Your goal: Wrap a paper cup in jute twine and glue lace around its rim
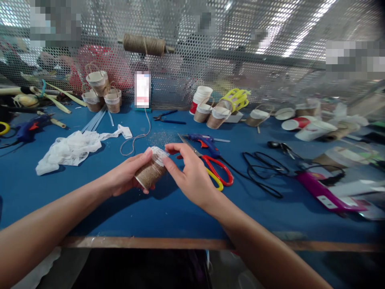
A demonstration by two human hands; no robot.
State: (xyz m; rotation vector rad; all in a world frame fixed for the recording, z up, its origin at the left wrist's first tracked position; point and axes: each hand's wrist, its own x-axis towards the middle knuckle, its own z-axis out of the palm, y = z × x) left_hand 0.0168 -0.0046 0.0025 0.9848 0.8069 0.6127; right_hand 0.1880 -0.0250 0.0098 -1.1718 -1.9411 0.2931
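Forearms (69, 200) nearest the viewer converge on a small cup (149, 175) held between the hands. Left of the hands, a crumpled heap of sheer white lace (72, 149) lies on the matte blue surface (117, 218); beyond it stand brown-sided, white-rimmed cups (112, 102) with thin arched handles. Left hand (128, 176): closed round the tilted cup, a cylindrical form clad in coarse brown twine. Right hand (192, 172): thumb and index finger at the lace trim (158, 154) on the cup's upper end; whether they pinch it cannot be told. Twine cladding appears complete and trim largely placed; no handle shows, so that part may remain. Right of the hands: scissors (221, 172) with smooth red and yellow grips and, just beyond, a blue plastic glue gun (206, 143).
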